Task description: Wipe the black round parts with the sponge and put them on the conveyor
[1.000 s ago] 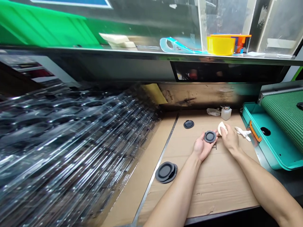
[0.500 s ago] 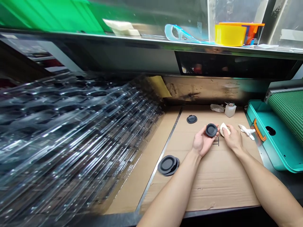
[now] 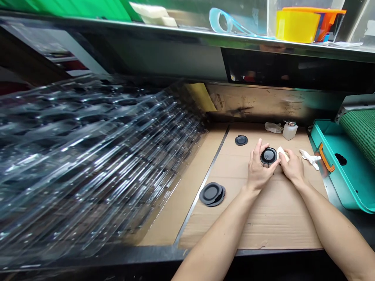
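My left hand (image 3: 258,169) is closed round a small black round disc (image 3: 268,156), held up on edge above the cardboard mat (image 3: 263,210). My right hand (image 3: 291,168) pinches a white wipe (image 3: 283,153) right against the disc's right side. A single black disc (image 3: 241,140) lies flat on the mat beyond my hands. Two stacked black discs (image 3: 212,194) lie at the mat's left edge, near my left forearm.
A tall stack of clear plastic trays (image 3: 88,156) fills the left. A small white bottle (image 3: 290,130) stands at the back. White scraps (image 3: 310,158) lie beside a teal bin (image 3: 340,171) on the right. A yellow tub (image 3: 294,25) sits on the shelf above.
My left hand has turned the disc from lying flat in the palm to standing on edge, and my right hand has brought the wipe up against it. The camera has tilted down.
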Tool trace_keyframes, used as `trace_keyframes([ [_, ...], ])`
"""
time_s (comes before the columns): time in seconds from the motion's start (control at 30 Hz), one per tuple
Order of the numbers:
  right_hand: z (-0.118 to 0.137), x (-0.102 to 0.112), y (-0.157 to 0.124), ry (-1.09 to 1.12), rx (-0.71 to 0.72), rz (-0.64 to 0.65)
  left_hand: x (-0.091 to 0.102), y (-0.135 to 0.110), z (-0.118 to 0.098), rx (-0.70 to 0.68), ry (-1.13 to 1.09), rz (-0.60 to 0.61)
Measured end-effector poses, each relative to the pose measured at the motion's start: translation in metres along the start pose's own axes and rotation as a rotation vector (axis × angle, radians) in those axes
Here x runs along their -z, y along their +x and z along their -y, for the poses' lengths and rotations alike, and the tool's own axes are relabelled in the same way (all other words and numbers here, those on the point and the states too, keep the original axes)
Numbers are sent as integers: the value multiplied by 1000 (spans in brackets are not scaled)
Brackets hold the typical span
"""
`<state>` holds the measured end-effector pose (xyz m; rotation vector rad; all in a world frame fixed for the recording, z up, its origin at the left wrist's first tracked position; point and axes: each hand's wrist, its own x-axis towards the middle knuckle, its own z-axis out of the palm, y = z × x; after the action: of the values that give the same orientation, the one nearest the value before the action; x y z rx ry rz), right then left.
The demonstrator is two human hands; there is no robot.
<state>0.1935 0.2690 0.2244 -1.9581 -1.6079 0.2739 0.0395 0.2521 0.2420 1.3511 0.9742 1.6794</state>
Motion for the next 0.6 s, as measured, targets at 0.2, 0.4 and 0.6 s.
trace_keyframes([
  [0.2, 0, 1, 1, -18, 0, 1, 3, 1, 14, -130, 281, 61],
  [0.4, -8, -1, 6, -47, 36, -54, -8, 6, 12, 321, -86, 149],
  [0.6, -10, -2, 11, -41, 21, -34, 19, 3, -32, 682, -460, 153],
])
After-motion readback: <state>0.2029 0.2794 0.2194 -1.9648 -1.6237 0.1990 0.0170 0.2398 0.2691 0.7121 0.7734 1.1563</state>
